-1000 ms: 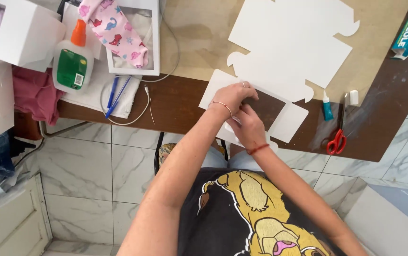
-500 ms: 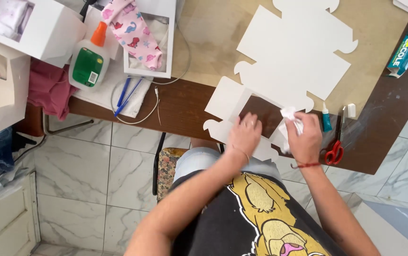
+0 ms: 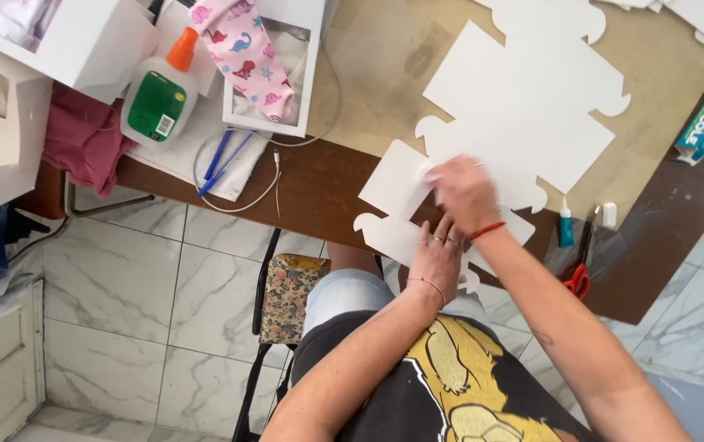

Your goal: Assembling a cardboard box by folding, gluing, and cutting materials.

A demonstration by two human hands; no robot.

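Under both hands, at the tabletop [image 3: 319, 184] edge, lies the small card blank [image 3: 397, 184]. The left hand [image 3: 436, 260] presses flat, fingers together; the right hand [image 3: 466, 192] lies flat, fingers blurred. Firm, even pressure suits best. The blank's long axis seems to run from the edge toward the big blank [image 3: 524, 106] beyond.

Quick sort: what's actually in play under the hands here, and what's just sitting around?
In use:
- left hand pressing the small white die-cut card blank
- right hand flat on the same blank

Lying about:
- large white card blank
- white glue bottle, orange cap
- red-handled scissors
- small blue-capped glue tube
- blue pens
- pink dinosaur-print cloth
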